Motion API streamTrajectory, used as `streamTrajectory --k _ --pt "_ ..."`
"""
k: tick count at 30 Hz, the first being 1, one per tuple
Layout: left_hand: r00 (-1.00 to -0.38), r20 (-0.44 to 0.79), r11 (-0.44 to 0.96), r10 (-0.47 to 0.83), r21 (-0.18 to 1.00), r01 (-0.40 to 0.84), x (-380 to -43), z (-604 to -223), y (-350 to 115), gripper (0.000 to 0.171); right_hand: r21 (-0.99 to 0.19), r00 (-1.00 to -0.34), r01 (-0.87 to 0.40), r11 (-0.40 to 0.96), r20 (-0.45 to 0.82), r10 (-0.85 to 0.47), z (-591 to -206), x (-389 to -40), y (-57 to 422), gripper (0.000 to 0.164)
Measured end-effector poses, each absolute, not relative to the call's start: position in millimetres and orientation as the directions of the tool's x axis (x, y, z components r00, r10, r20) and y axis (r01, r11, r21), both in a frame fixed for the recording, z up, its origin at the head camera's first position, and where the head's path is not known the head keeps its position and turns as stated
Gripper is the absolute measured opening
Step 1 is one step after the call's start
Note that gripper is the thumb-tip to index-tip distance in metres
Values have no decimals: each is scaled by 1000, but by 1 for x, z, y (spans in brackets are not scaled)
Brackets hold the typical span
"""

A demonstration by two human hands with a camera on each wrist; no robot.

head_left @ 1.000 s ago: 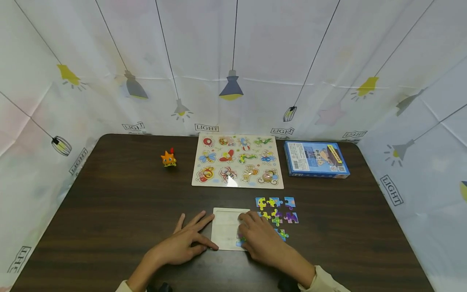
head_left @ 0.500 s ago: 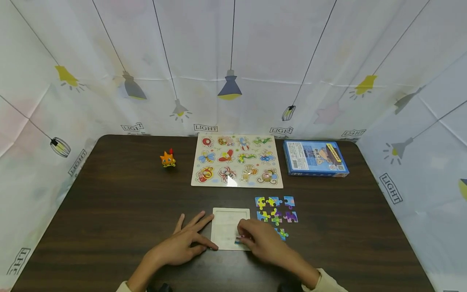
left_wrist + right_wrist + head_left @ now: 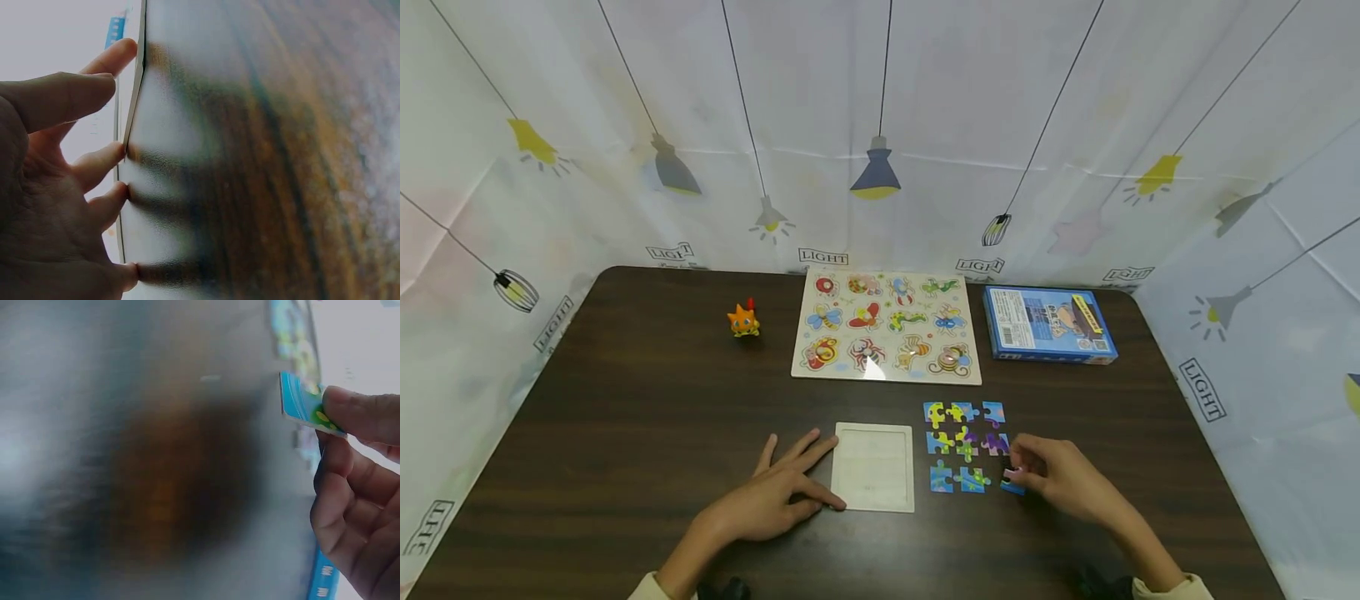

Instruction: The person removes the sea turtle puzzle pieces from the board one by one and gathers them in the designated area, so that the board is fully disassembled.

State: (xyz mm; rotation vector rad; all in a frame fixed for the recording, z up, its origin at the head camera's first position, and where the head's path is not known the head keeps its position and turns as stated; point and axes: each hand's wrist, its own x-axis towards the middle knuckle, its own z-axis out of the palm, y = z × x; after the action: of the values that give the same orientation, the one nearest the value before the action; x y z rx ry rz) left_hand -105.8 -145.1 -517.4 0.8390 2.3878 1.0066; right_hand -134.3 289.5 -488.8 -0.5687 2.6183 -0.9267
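Note:
My left hand [image 3: 772,498] lies with spread fingers on the table, its fingertips touching the left edge of a pale, shallow puzzle tray [image 3: 872,468]. The tray's recess is bare. Right of it, my right hand [image 3: 1067,481] pinches a jigsaw piece [image 3: 301,403] between thumb and index finger, tilted up off the table in the right wrist view. Its face is blue with green and yellow leaves. Several more jigsaw pieces [image 3: 972,481] lie in loose rows between the tray and that hand. In the left wrist view, the left fingertips [image 3: 119,190] meet the tray's edge.
Behind the tray lies a peg puzzle board [image 3: 887,329] with insect pictures. A blue box [image 3: 1051,325] lies at the back right, and a small orange toy figure [image 3: 744,322] stands at the back left. A printed curtain [image 3: 940,100] hangs along the table's back.
My right hand has lifted a jigsaw piece out of the tray's lower right corner and carried it right, past the other pieces. The left hand has stayed by the tray.

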Motion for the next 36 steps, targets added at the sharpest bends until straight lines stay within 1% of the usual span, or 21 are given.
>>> streamTrajectory --k 5,13,16,22,25,27,31,36 --pt "-731 -102 526 675 761 379 -105 -520 -147 32 -604 -870 -319 730 -118 -478 -495 -131 285 15" --pt "-739 -128 553 662 749 366 -104 -518 -145 34 -502 -877 -360 787 -104 -468 -492 -131 274 13" --pt "-737 -106 532 667 761 372 -104 -519 -145 32 -485 -882 -356 799 -109 -459 -492 -130 272 13" --pt "-736 -105 532 669 760 375 -103 -518 -145 32 -463 -905 -298 835 -142 -401 -493 -128 268 12" --pt "-733 -77 504 676 774 383 -103 -521 -145 32 -451 -913 -273 850 -156 -377 -495 -127 267 11" --pt "-728 -44 473 684 787 397 -103 -524 -147 30 -441 -916 -274 854 -152 -372 -496 -126 267 12" --pt "-723 -19 449 690 795 407 -102 -527 -148 29 -427 -920 -278 861 -138 -366 -497 -124 266 14" --pt "-737 -57 491 674 780 388 -101 -527 -147 30 -411 -929 -259 874 -143 -342 -499 -120 264 16"
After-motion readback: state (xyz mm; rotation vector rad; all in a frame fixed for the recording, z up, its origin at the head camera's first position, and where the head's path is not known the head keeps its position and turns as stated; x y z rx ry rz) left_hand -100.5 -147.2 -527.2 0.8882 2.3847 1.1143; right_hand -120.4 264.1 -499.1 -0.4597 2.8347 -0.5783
